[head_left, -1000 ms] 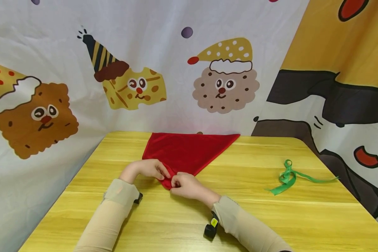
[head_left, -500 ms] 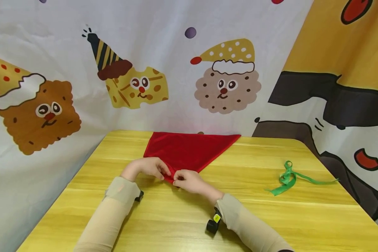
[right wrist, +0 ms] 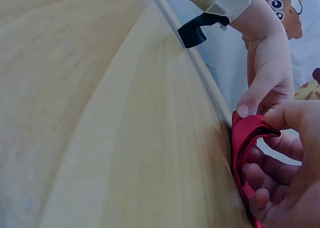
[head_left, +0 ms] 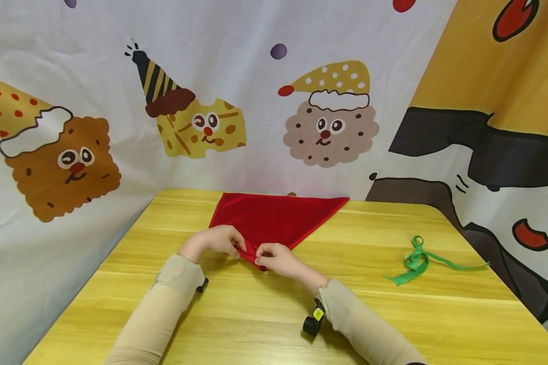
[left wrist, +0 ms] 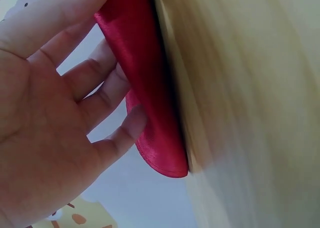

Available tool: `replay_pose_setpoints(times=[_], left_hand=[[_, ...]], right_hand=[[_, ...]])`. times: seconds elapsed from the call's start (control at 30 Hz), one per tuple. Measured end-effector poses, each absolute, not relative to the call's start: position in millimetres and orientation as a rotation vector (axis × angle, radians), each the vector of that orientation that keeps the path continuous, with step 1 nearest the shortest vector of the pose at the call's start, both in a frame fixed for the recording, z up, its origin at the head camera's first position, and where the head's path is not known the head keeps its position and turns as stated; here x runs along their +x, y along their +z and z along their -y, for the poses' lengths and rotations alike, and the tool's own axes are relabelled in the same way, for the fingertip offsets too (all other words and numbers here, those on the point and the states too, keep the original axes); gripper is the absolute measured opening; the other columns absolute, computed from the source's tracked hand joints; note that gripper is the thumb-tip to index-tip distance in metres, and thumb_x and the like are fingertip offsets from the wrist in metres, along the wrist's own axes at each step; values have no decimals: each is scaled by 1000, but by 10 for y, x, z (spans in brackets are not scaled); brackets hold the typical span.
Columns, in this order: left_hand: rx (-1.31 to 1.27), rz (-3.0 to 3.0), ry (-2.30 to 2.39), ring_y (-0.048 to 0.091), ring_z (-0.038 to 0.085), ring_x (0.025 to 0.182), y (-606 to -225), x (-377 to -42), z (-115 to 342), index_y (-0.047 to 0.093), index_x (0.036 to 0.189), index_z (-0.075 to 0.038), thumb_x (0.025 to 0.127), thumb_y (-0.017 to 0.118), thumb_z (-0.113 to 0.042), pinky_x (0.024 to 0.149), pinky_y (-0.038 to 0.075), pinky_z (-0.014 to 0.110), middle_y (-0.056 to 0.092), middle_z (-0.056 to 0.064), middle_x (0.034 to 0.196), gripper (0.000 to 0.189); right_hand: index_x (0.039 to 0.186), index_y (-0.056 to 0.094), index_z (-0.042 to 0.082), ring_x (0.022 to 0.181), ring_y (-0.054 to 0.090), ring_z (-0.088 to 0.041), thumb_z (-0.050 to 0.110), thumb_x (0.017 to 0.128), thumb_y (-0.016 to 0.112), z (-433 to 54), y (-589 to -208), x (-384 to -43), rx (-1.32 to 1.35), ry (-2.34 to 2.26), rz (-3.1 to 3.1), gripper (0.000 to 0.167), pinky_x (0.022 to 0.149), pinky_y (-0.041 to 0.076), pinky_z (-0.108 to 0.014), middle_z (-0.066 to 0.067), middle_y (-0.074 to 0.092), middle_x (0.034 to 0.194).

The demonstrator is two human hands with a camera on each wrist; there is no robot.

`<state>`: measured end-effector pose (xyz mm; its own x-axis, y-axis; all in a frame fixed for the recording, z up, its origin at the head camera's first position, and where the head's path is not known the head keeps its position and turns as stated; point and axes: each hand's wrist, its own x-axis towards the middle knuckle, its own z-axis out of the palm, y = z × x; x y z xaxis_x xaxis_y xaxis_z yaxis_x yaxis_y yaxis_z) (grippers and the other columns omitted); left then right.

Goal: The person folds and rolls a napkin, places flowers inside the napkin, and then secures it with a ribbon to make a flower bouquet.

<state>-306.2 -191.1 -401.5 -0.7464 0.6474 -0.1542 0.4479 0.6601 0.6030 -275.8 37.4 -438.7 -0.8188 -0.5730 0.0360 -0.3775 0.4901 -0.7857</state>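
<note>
A red triangular cloth (head_left: pixel 278 218) with a shiny trim lies at the far middle of the table, its long straight side along the back edge. At its near end, my left hand (head_left: pixel 219 239) pinches the folded edge between thumb and fingers. Just right of it, my right hand (head_left: pixel 280 261) grips the same edge with thumb and forefinger. In the right wrist view the cloth (right wrist: pixel 245 130) is doubled over in layers at the right fingertips. The left wrist view has left-hand fingers (left wrist: pixel 107 95) bent against the cloth's near side; the thumb tip is cut off.
A knotted green ribbon (head_left: pixel 415 261) lies on the right of the wooden table (head_left: pixel 237 324). Behind and beside the table hangs a white curtain (head_left: pixel 255 157) with cartoon prints. Each wrist wears a small black camera (head_left: pixel 314 319).
The cloth's near tip has been turned in, so the near end is now a folded edge. My right hand has moved slightly right and away from me; my left hand hardly moved.
</note>
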Motion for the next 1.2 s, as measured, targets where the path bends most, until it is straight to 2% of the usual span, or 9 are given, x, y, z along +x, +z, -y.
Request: replay_pose_setpoints(times=[0.2,0.5,0.6,0.7,0.8,1.0,1.2], left_hand=[[914,-2580,721,50,7,66,-3990,-3127,1861,75,83,-14,80,75,-6,64,44,25,64,-10,75,8],[942,-2661,653,53,8,74,-3906,-3201,1766,74,84,-17,84,72,-8,72,46,29,66,-11,81,8],[886,-2702,626,54,9,81,-3871,-3199,1716,74,85,-21,86,71,-10,83,45,38,65,-13,85,11],[838,-2737,617,55,10,86,-3846,-3198,1664,73,86,-24,87,71,-12,93,36,53,64,-13,87,12],[838,-2774,609,55,11,88,-3841,-3215,1616,73,86,-25,87,71,-14,93,31,59,64,-14,88,12],[877,-2834,589,57,12,93,-3888,-3269,1522,74,90,-25,87,71,-15,84,34,49,65,-14,91,11],[855,-2863,621,55,18,102,-3931,-3262,1458,75,99,-21,87,71,-18,84,34,51,66,-9,102,13]], right_hand=[[82,63,12,65,51,-7,16,87,66,-409,-4361,-2798,-830,-1249,-2517,6,60,43,-22,6,59,71],[88,62,8,65,59,-14,13,92,62,-488,-4335,-2845,-720,-1402,-2427,7,62,48,-29,-4,65,72],[90,61,5,69,62,-17,12,92,62,-515,-4345,-2866,-685,-1458,-2398,7,64,50,-32,-6,65,74],[92,60,4,72,65,-20,12,92,62,-547,-4354,-2882,-625,-1522,-2346,8,65,52,-35,-5,65,78],[93,58,3,71,67,-22,11,93,60,-580,-4350,-2892,-568,-1579,-2296,8,61,53,-34,-5,64,79],[93,56,0,66,66,-23,8,93,57,-630,-4340,-2906,-477,-1688,-2200,8,62,56,-37,-7,62,79],[96,55,-3,68,68,-26,8,93,56,-678,-4366,-2934,-433,-1736,-2153,11,64,57,-39,-10,62,83]])
